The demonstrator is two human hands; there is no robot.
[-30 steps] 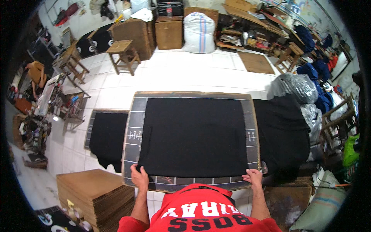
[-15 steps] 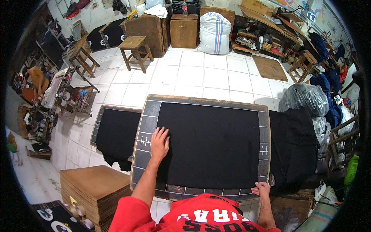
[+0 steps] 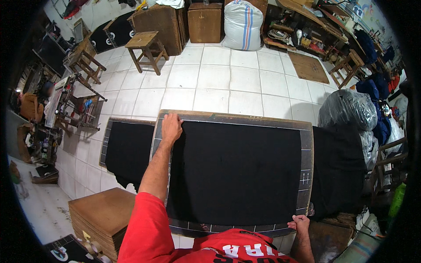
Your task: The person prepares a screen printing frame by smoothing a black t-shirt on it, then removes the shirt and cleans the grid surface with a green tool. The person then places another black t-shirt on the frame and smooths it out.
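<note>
A black cloth [image 3: 237, 175] lies flat on a dark board [image 3: 306, 158] with white grid marks and wooden edges. At the board's far left corner is my left hand [image 3: 172, 127], its fingers bent and close together beside the cloth's corner. What lies under those fingertips is hidden. My right hand [image 3: 301, 222] is at the near right corner, thumb and fingers pinched at the cloth's edge. My left forearm passes over the board's left margin.
A second board with black cloth [image 3: 129, 147] is on the left. More black cloth [image 3: 337, 171] hangs at the right, beside plastic-wrapped bundles [image 3: 348, 111]. Stacked brown sheets [image 3: 103, 208] stand near left. A wooden stool [image 3: 147, 50] and white sack [image 3: 243, 26] are beyond.
My left hand has moved away from me, from the cloth's left edge to the board's far left corner. My right hand stays at the near right corner. The view has shifted slightly.
</note>
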